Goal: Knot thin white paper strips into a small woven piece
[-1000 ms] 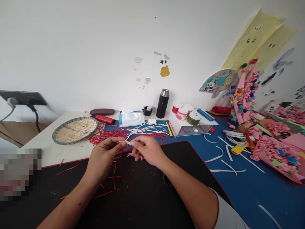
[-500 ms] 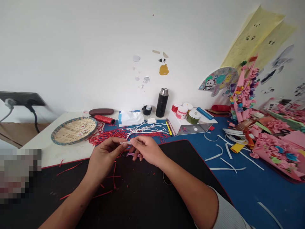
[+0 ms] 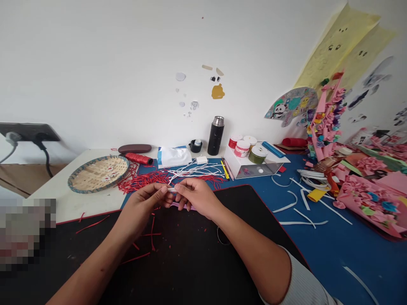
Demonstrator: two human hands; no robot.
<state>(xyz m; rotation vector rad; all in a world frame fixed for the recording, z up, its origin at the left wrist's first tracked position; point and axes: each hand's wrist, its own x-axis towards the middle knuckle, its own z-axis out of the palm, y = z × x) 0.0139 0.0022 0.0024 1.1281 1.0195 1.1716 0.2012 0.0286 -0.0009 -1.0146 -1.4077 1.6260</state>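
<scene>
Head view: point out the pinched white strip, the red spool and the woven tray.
White strip [image 3: 171, 189], head view, on its exposed middle.
Red spool [image 3: 138, 158], head view, on its wound middle.
Woven tray [image 3: 98, 174], head view, on its woven centre.

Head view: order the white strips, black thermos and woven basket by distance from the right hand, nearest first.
From the right hand:
1. White strips: just beyond the hand, mid-desk.
2. Black thermos: at the back by the wall, slightly right.
3. Woven basket: far left, on the white tabletop.
</scene>
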